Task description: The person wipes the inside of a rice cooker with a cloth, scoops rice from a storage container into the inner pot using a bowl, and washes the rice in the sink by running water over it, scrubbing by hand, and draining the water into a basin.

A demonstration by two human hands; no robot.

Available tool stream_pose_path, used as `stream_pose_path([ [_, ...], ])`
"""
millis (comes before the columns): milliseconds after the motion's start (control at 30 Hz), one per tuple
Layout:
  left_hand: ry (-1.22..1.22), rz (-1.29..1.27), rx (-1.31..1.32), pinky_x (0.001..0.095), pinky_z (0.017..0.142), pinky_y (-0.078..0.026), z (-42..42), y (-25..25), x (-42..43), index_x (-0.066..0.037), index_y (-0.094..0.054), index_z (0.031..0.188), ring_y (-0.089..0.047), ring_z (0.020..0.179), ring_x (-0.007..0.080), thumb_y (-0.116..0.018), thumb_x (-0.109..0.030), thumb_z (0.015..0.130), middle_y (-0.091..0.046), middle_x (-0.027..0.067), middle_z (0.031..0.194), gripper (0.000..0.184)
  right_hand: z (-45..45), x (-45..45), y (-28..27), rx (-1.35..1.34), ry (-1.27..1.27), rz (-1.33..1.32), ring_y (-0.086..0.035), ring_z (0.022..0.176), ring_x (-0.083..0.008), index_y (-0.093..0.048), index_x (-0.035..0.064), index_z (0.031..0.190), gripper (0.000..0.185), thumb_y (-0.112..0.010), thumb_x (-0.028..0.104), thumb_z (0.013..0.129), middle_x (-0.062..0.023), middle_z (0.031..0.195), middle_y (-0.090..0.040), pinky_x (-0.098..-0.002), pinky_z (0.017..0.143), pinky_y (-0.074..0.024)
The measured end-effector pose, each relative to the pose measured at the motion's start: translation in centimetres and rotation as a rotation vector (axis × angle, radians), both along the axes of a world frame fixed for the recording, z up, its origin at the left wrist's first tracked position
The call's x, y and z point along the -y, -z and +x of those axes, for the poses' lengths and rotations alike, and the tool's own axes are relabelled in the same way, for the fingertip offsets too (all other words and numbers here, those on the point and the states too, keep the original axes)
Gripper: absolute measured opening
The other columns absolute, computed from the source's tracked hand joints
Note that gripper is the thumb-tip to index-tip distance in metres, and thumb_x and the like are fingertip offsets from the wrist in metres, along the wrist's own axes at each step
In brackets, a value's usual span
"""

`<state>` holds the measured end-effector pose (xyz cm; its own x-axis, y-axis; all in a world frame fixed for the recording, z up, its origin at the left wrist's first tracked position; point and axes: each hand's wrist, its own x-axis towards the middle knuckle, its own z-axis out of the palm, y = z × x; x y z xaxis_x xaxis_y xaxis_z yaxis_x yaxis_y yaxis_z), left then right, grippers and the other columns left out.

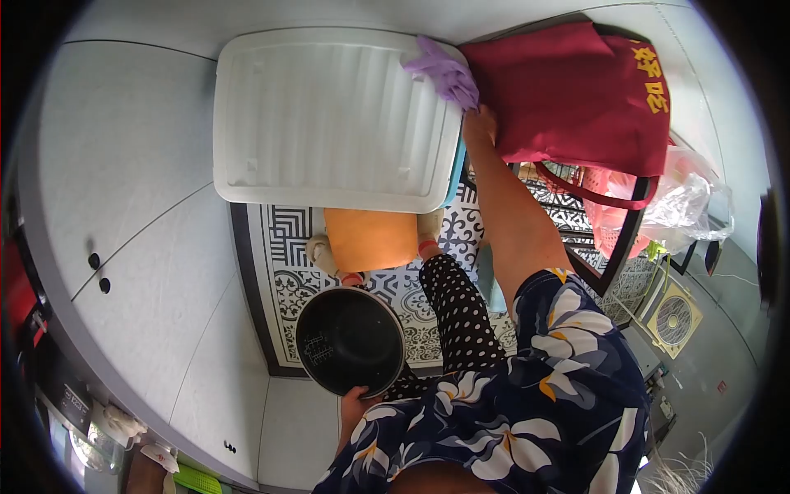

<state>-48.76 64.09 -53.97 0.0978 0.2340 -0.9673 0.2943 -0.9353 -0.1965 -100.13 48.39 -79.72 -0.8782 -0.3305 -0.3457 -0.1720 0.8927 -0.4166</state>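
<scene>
Centrally, a black-and-white patterned floor (288, 239) is stretching beneath the whole arrangement. At eleven o'clock, a white, ribbed, rectangular plastic lid (329, 123) is covering a tub whose blue edge is showing at the lid's lower right. Between one and two o'clock, a dark red fabric bag with yellow characters (568, 99) is lying just beside the lid.

At seven o'clock, a black, round, apparently metal pot (350, 337) is presenting its mouth to the viewer; its circular outline is offering no distinct long axis. An orange, flat-faced object (374, 239) is lying at one o'clock from the pot, partly hidden by the lid.

Between twelve and one o'clock, a crumpled purple glove-like piece (448, 76) is draping over the lid's upper right corner, its long axis running from eleven to five.

The bare left hand (355, 407) is grasping the pot's rim at six o'clock, so that the pot is lying at twelve from those fingers. The bare right hand (480, 128) is the nearer to the purple piece, which is lying at eleven from its fingertips; whether these are clenching it cannot be told.
</scene>
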Motion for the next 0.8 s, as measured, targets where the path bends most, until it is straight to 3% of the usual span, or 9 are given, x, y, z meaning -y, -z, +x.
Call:
stream_pose_path([
  [100, 0.071, -0.044, -0.047, 0.0393, 0.079, -0.051, 0.3, 0.0, -0.2, 0.011, -0.051, 0.104, -0.063, 0.083, 0.0306, -0.046, -0.002, 0.076, -0.061, 0.0202, 0.093, 0.031, -0.4, -1.3, -1.6, -0.132, 0.045, 0.031, -0.06, 0.089, -0.0356, -0.058, 0.0012, 0.093, 0.029, -0.055, 0.026, 0.079, -0.0179, 0.092, -0.062, -0.043, 0.082, -0.0466],
  [200, 0.51, -0.243, -0.157, 0.0412, 0.083, -0.051, 0.2, -0.7, -0.1, 0.011, -0.048, 0.109, -0.061, 0.089, 0.0325, -0.045, 0.0, 0.076, -0.059, 0.0218, 0.101, 0.035, 0.7, -2.3, -6.5, 0.247, 0.186, -0.187, -0.061, 0.075, -0.0252, -0.058, 0.0025, 0.095, 0.026, -0.056, 0.024, 0.081, -0.0127, 0.083, -0.062, -0.0383, 0.071, -0.05],
  [267, 0.74, -0.408, -0.238, 0.0434, 0.087, -0.049, 0.3, -1.2, 0.1, 0.013, -0.042, 0.113, -0.059, 0.095, 0.0347, -0.044, 0.001, 0.076, -0.054, 0.024, 0.109, 0.039, 2.7, -2.4, -12.4, 0.717, 0.419, -0.61, -0.058, 0.065, -0.0159, -0.057, 0.003, 0.094, 0.02, -0.056, 0.02, 0.083, -0.0072, 0.078, -0.061, -0.0295, 0.061, -0.0501],
  [333, 0.871, -0.464, -0.297, 0.0453, 0.091, -0.047, 0.2, -2.2, 0.6, 0.014, -0.037, 0.117, -0.056, 0.101, 0.0364, -0.043, 0.002, 0.076, -0.05, 0.0258, 0.116, 0.044, 4.0, -3.3, -18.1, 0.927, 0.476, -0.819, -0.058, 0.065, -0.0162, -0.057, 0.0025, 0.094, 0.019, -0.055, 0.018, 0.084, -0.0069, 0.078, -0.061, -0.0291, 0.061, -0.0501],
  [400, -0.102, -0.133, -0.139, 0.0448, 0.091, -0.047, 0.2, -2.0, 1.0, 0.014, -0.038, 0.117, -0.056, 0.1, 0.0362, -0.043, 0.001, 0.076, -0.051, 0.0261, 0.114, 0.043, 4.7, -4.1, -21.2, 1.134, 0.525, -1.041, -0.058, 0.064, -0.0164, -0.056, 0.002, 0.095, 0.017, -0.054, 0.016, 0.084, -0.0065, 0.078, -0.061, -0.0287, 0.061, -0.0502],
  [500, -0.062, -0.213, -0.152, 0.043, 0.089, -0.047, -0.2, -3.5, 1.6, 0.014, -0.038, 0.115, -0.056, 0.101, 0.0363, -0.044, 0.0, 0.076, -0.051, 0.0265, 0.112, 0.041, 5.8, -5.4, -24.8, 1.09, 0.62, -0.901, -0.058, 0.067, -0.0167, -0.056, 0.0023, 0.095, 0.018, -0.053, 0.016, 0.085, -0.007, 0.081, -0.061, -0.0293, 0.062, -0.0502],
  [667, 0.079, -0.217, -0.158, 0.0404, 0.086, -0.047, 2.4, -3.7, 1.7, 0.017, -0.038, 0.111, -0.059, 0.088, 0.0366, -0.046, -0.005, 0.077, -0.054, 0.029, 0.105, 0.041, 5.1, -7.4, -30.4, 0.989, 0.317, -0.949, -0.058, 0.084, -0.0145, -0.057, 0.002, 0.103, 0.027, -0.053, 0.019, 0.083, -0.0053, 0.095, -0.061, -0.0271, 0.072, -0.0451],
  [733, 0.206, -0.24, -0.083, 0.0364, 0.081, -0.047, 1.5, -6.1, 2.7, 0.015, -0.048, 0.102, -0.06, 0.083, 0.0298, -0.048, -0.008, 0.079, -0.059, 0.0245, 0.097, 0.033, 5.2, -8.6, -32.8, 1.032, 0.338, -0.948, -0.058, 0.084, -0.0146, -0.058, 0.002, 0.103, 0.026, -0.052, 0.018, 0.083, -0.0049, 0.095, -0.061, -0.0275, 0.073, -0.0452],
  [800, 1.139, -0.616, -0.106, 0.0331, 0.076, -0.046, 3.2, -7.3, 3.2, 0.012, -0.058, 0.089, -0.06, 0.082, 0.0212, -0.054, -0.011, 0.079, -0.063, 0.0181, 0.086, 0.025, 5.1, -9.8, -35.8, 1.082, 0.301, -1.025, -0.058, 0.087, -0.0151, -0.057, -0.0018, 0.101, 0.028, -0.051, 0.017, 0.082, -0.0062, 0.096, -0.06, -0.028, 0.076, -0.0447],
])
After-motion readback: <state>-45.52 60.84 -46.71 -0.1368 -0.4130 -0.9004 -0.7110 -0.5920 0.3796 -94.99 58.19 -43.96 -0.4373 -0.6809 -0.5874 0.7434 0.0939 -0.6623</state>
